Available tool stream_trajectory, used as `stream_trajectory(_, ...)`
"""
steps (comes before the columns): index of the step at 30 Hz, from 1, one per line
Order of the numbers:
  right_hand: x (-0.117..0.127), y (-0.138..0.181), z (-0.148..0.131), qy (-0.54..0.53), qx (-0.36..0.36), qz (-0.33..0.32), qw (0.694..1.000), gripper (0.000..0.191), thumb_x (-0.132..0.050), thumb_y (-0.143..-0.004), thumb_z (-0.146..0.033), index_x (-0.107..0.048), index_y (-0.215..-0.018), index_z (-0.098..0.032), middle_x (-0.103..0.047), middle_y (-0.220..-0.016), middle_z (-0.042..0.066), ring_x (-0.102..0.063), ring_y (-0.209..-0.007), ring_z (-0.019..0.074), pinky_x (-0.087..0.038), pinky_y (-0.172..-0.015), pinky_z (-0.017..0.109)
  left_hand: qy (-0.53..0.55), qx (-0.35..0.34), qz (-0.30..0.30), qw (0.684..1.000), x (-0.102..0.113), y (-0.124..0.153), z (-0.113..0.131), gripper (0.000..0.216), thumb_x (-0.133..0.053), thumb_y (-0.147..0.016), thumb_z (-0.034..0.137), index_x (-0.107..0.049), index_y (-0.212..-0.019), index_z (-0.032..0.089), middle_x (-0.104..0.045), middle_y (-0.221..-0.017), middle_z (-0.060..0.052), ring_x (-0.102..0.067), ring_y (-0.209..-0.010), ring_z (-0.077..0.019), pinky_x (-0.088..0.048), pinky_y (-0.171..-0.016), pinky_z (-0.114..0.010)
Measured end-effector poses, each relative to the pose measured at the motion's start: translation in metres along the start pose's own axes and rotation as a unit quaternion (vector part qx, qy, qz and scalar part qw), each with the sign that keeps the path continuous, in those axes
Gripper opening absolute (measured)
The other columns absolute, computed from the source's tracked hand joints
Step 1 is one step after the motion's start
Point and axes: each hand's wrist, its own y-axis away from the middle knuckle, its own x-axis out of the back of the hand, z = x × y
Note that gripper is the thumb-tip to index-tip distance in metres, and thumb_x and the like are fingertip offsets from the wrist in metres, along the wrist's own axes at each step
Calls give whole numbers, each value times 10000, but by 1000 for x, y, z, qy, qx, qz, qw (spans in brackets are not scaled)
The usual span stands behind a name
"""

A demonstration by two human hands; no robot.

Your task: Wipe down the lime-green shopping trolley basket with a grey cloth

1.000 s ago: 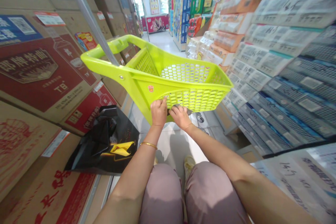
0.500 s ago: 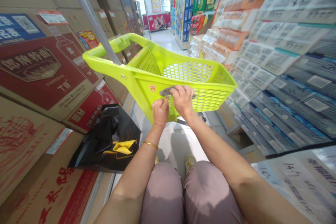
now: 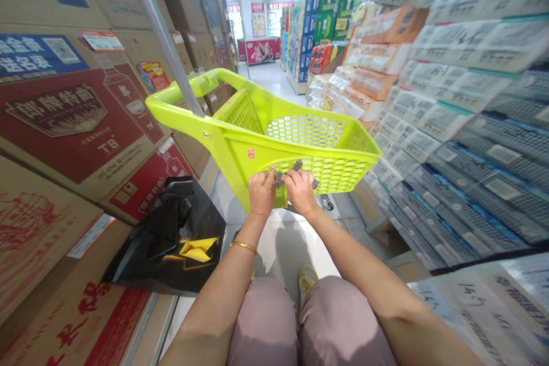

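Note:
A lime-green plastic shopping basket (image 3: 300, 137) with a long handle is tilted in the aisle in front of me. My left hand (image 3: 261, 191) grips the lower near wall of the basket, fingers curled. My right hand (image 3: 300, 190) is closed on a small grey cloth (image 3: 295, 167) and presses it against the same perforated wall, right beside the left hand. A gold bangle sits on my left wrist.
Stacked cardboard cartons (image 3: 72, 114) line the left side, with a black bag (image 3: 171, 240) on the floor by them. Shelves of packaged goods (image 3: 463, 126) fill the right. A grey metal pole (image 3: 158, 28) slants past the basket handle. The aisle floor (image 3: 270, 74) runs ahead.
My right hand with the cloth went from the basket wall's lower edge up to the rim and has come back down beside the left hand. The basket shifted slightly.

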Motion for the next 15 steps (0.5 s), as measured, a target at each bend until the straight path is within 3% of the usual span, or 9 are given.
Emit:
stream_trajectory(4, 16, -29, 4, -1, -51, 84, 995, 240, -430, -845, -156, -629, -940, -250, -562, -998, 62, -381, -964, 203, -268, -832, 351, -9, -7, 19, 1000, 1, 2, 1, 239, -419, -875, 214, -622, -999, 196, -591, -731, -61, -510, -708, -172, -341, -653, -307)
stream_trajectory(8, 28, -50, 6, 2, -88, 141, 986, 254, -409, -841, -143, -633, -920, -231, -544, -986, 72, -383, -972, 210, -284, -834, 356, -5, -28, 41, 999, 4, -1, 6, 256, -412, -883, 214, -593, -1062, 197, -593, -743, -55, -512, -706, -161, -339, -661, -300)
stream_trajectory(11, 27, -46, 6, 0, -84, 133, 988, 245, -418, -837, -166, -633, -928, -237, -551, -997, 71, -383, -975, 215, -286, -840, 364, 7, -61, 30, 998, 5, -7, 15, 223, -420, -882, 217, -611, -995, 205, -589, -754, -53, -508, -716, -165, -341, -679, -306)
stream_trajectory(15, 14, -21, 7, 2, -74, 96, 993, 219, -439, -838, -196, -637, -922, -235, -578, -995, 64, -392, -924, 210, -286, -827, 355, -10, -52, -11, 999, 2, -15, 27, 244, -429, -874, 227, -622, -731, 186, -547, -681, -61, -497, -709, -190, -331, -666, -324)
